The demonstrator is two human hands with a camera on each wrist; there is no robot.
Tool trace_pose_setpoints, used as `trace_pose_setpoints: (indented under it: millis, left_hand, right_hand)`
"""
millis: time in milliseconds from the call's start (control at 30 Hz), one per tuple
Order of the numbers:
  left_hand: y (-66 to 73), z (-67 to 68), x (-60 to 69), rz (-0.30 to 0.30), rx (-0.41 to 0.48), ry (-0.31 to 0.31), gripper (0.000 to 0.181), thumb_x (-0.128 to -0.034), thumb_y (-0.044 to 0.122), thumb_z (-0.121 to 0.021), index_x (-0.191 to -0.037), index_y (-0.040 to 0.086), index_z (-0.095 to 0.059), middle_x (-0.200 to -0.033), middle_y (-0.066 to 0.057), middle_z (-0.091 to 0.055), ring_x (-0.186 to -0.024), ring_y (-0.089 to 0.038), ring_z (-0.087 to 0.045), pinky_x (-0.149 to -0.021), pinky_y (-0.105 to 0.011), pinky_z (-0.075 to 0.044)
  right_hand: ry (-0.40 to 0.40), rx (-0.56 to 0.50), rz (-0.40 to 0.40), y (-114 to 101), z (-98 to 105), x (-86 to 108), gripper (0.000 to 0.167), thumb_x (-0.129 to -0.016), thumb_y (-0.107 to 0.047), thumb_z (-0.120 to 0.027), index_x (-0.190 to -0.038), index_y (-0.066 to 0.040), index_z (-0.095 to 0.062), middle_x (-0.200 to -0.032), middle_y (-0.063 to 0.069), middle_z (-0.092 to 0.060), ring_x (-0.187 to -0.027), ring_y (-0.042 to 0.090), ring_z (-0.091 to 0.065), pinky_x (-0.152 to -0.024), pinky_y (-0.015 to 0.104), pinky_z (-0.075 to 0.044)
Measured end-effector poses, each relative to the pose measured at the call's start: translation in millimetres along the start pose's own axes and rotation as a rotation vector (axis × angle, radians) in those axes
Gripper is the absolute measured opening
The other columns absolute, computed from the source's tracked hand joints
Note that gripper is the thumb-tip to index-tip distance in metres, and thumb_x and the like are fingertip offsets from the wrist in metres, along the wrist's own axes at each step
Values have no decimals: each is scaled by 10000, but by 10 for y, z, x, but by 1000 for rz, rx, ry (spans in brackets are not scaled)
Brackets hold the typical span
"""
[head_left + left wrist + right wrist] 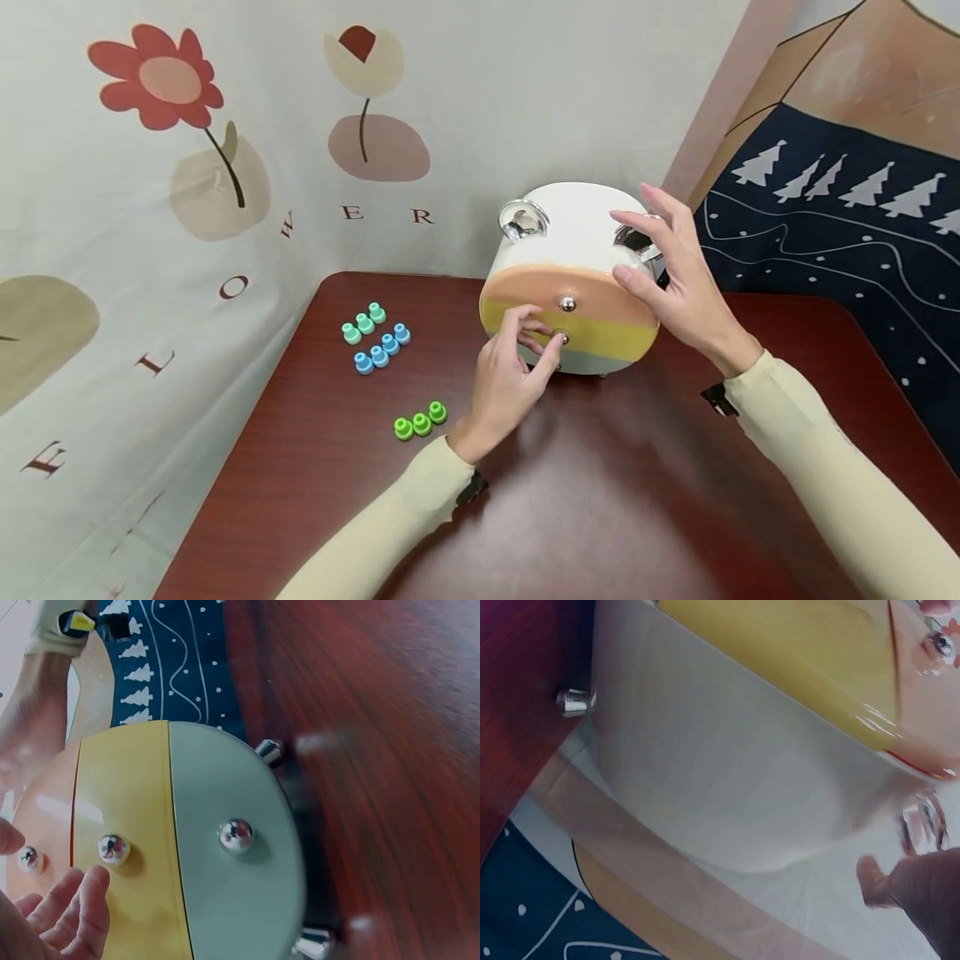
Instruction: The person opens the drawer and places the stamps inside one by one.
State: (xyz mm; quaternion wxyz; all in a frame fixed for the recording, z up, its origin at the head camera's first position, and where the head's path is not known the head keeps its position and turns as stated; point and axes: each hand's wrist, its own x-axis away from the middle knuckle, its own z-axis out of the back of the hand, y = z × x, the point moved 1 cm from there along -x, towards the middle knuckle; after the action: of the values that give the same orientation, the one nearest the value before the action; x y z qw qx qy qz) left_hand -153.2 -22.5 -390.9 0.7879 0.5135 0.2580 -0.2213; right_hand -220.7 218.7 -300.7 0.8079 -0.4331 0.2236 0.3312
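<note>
The drawer cabinet (581, 221) stands on the bench (315, 467). The left grip (506, 379), fingers loosely bent around nothing, is just beside the cabinet's middle knob (113, 849); the right grip (686, 300), fingers spread, is at its right metal ear (633, 240). Left of the cabinet lie teal pegs (364, 323), blue pegs (380, 356) and green pegs (422, 424).

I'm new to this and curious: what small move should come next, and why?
Probably pinch the silver knob of the yellow panel with the left hand: its fingertips lie close to that knob in the left wrist view but don't appear to hold it, and the panel looks closed, so a grip would come before any pull.
</note>
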Motion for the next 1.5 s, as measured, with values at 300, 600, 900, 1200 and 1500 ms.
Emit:
trace_pose_setpoints:
  millis: [300, 600, 900, 1200, 1500]
  left_hand:
    - [-2, -177, -80, 33, 64, 112, 299, -1020, 175, -794, -1231, 40, -631, -936, -31, -775, -702, -149, -698, -660, -390, -603]
    - [18, -286, -120, 85, 93, 180, 296, -1026, 190, -793, -1182, 15, -613, -943, -67, -774, -699, -168, -711, -661, -367, -622]
    - [69, -403, -170, 22, 234, 269, 238, -1027, 75, -775, -1179, -27, -623, -927, -107, -779, -686, -208, -734, -573, -276, -566]
    - [81, -494, -231, -7, 230, 336, 233, -971, 22, -810, -1121, -30, -640, -889, -117, -777, -679, -223, -742, -564, -268, -568]
    - [84, -486, -247, -50, 183, 370, 215, -927, -27, -804, -1058, -34, -633, -766, -96, -734, -617, -211, -710, -532, -262, -568]
  right_hand:
    - [98, -44, 47, -191, -66, -143, 403, -954, -89, -712, -1328, 61, -685, -1460, 235, -588, -1309, 216, -550, -1068, 272, -415]
    - [41, -244, -12, 3, -83, -127, 407, -945, 88, -728, -1345, 83, -656, -1255, 248, -659, -993, 215, -645, -790, 259, -530]
    - [68, -240, -44, 14, -104, -90, 415, -953, 44, -743, -1360, 36, -662, -1280, 179, -698, -994, 214, -638, -767, 280, -507]
    - [81, -196, -39, 79, -110, -66, 421, -969, -9, -718, -1387, 2, -668, -1229, 143, -706, -986, 231, -636, -789, 286, -510]
    - [79, -186, -15, 86, -128, -66, 393, -991, 7, -660, -1383, 29, -647, -1190, 174, -685, -976, 184, -626, -777, 282, -504]
